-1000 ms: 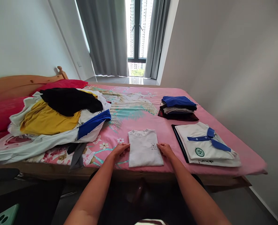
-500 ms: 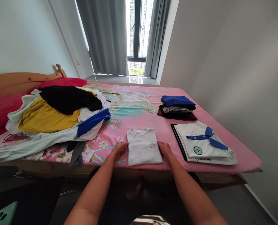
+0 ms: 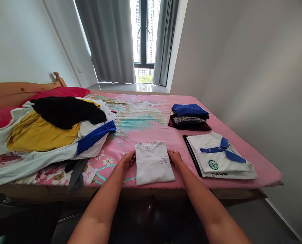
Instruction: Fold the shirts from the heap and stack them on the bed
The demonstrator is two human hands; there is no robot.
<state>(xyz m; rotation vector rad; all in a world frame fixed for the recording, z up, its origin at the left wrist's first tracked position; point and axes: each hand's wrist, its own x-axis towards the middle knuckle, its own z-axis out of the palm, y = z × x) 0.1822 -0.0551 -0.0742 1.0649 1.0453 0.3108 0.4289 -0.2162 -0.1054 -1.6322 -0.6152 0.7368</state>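
A light grey folded shirt (image 3: 153,166) with a small printed drawing on its chest lies flat near the front edge of the bed, neckline away from me. My left hand (image 3: 129,158) is closed at its left side edge, fingers curled under. At the opposite edge, my right hand (image 3: 174,157) pinches the fabric just beside the print. Both hands rest low over the pink bedsheet (image 3: 153,132). The fingertips under the cloth are partly hidden.
Loose clothes, including a yellow garment (image 3: 44,132) and a black one (image 3: 69,112), are heaped at left. To the right sit a folded white polo shirt (image 3: 212,156) with blue trim and, behind it, a stack of dark folded clothes (image 3: 189,118). A wall (image 3: 255,84) borders the right.
The view has turned slightly, shifting the scene left. Both hands stay at the sides of the grey shirt, which keeps nearly the same spot on the bed.
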